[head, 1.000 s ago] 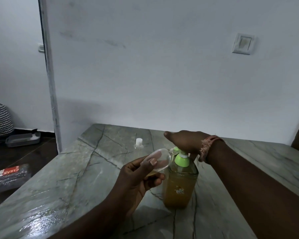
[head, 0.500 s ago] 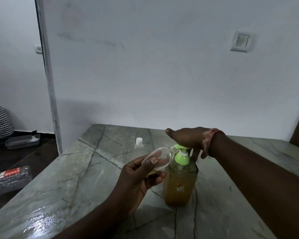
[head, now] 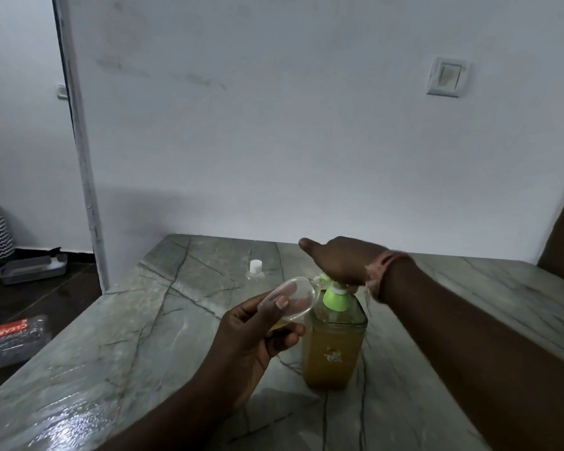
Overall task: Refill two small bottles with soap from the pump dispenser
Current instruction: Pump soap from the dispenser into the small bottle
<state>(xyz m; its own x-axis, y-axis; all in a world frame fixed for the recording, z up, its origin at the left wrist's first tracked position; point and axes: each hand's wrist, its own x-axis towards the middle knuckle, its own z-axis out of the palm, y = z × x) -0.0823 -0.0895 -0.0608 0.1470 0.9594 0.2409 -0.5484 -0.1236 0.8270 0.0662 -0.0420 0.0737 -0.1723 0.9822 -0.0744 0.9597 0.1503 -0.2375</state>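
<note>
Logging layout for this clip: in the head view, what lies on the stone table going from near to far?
Left hand gripping the tilted clear small bottle → pump dispenser → right hand pressing its pump → capped small bottle.

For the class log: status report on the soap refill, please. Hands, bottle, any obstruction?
Left hand holds small clear bottle, tilted at the spout. Right hand flat on the pump dispenser. Second bottle capped, behind. Nothing in the way.

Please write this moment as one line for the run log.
left hand: holds small bottle at spout | right hand: presses pump dispenser | capped bottle: waiting
</note>
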